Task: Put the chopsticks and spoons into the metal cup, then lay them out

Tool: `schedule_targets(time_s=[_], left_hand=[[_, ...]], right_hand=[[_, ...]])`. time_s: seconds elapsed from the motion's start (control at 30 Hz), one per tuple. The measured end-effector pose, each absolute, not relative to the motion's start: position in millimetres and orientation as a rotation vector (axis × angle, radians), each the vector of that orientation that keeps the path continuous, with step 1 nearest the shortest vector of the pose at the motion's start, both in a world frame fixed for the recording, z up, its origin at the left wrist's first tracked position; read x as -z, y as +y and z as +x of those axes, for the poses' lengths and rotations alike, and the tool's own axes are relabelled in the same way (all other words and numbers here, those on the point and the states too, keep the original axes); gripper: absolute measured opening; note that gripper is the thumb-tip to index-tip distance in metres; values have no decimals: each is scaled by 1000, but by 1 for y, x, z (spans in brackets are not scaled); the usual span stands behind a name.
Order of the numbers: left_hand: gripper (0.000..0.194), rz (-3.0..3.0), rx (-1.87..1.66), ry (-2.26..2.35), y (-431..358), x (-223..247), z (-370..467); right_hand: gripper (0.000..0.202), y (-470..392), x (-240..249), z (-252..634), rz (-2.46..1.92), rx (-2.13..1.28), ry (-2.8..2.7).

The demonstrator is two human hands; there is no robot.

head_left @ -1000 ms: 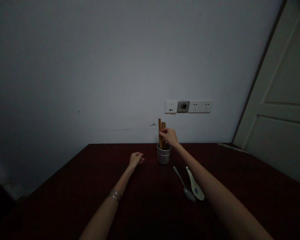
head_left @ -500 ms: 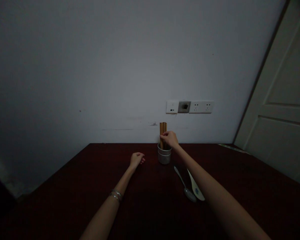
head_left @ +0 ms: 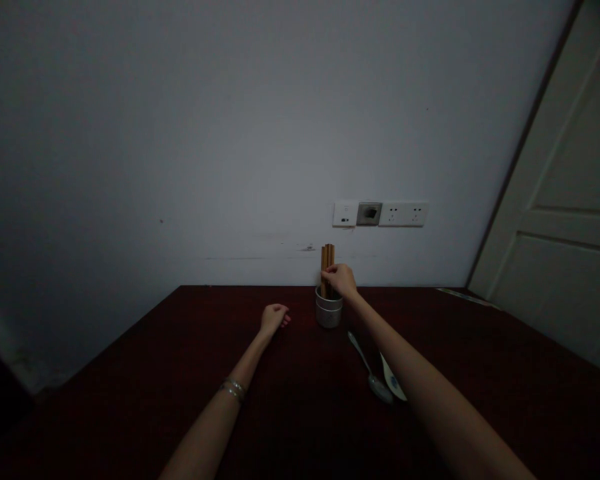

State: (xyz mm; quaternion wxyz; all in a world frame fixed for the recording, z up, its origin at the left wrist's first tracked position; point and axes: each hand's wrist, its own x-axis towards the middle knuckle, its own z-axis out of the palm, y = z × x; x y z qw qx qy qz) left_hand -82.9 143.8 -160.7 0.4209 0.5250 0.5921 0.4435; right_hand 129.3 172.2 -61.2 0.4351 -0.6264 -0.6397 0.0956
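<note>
Several wooden chopsticks [head_left: 327, 255] stand upright in a round metal holder [head_left: 329, 312] near the back edge of the dark red table. My right hand [head_left: 340, 277] is closed on the chopsticks just above the rim, thumb and fingers pinched at their left side. My left hand [head_left: 275, 318] rests on the table left of the holder, its fingers curled loosely; nothing shows in it. In front of the holder lies a metal spoon [head_left: 380, 389], and beside it a white spoon [head_left: 392, 380] partly hidden by my right forearm.
Behind the dark red table [head_left: 180, 347] rises a pale wall with a row of sockets [head_left: 404, 214]. A thin flat strip [head_left: 467, 297] lies at the back right corner, near a panelled door [head_left: 570, 220].
My right hand and the chopsticks in it have shifted very slightly to the right. My right forearm now covers more of the white spoon. My left hand has stayed in place.
</note>
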Motion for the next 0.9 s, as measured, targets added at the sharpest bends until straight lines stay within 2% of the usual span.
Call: schedule_targets(time_s=[0.47, 0.9], left_hand=[[15, 1320, -1138, 1445, 142, 160, -83], [15, 1318, -1121, 1462, 145, 163, -84]], right_hand=[[23, 171, 60, 129, -1568, -174, -1637], [18, 168, 62, 127, -1507, -289, -1655]])
